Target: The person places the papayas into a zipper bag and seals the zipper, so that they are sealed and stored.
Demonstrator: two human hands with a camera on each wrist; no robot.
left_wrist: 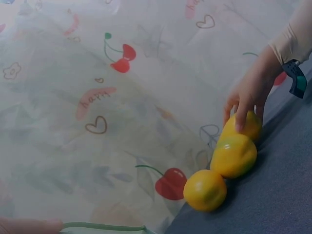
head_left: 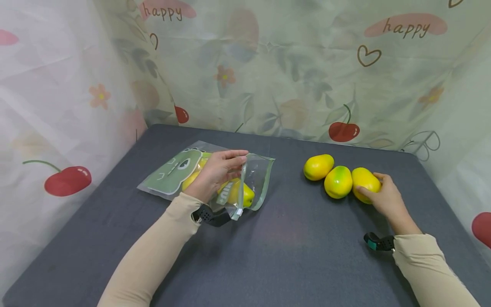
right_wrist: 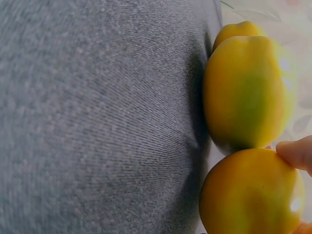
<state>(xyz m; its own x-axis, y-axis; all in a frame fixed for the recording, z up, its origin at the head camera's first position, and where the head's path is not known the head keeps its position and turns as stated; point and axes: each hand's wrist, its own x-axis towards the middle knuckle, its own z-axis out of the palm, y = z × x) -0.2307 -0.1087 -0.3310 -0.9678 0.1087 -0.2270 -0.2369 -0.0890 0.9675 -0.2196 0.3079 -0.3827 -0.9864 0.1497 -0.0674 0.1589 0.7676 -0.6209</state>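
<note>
On the right of the table my right hand [head_left: 387,197] grips a yellow mango [head_left: 366,185], thumb on the near side and fingers on the far side. Two more mangoes, one with a green patch [head_left: 338,182] and one farther left [head_left: 319,167], lie in a row beside it. My left hand [head_left: 216,172] pinches the upper edge of a clear zip bag [head_left: 165,170] with a green bear print. Yellow fruit [head_left: 247,196] shows through the bag, partly covered by the hand. The green-edged mouth of the bag [left_wrist: 105,227] faces right, its slider at the near corner.
A dark grey cloth covers the table [head_left: 291,256]. Behind it and at both sides hangs a printed curtain [head_left: 264,64]. Each wrist wears a black band, one of them [head_left: 377,242] close to the table at the right.
</note>
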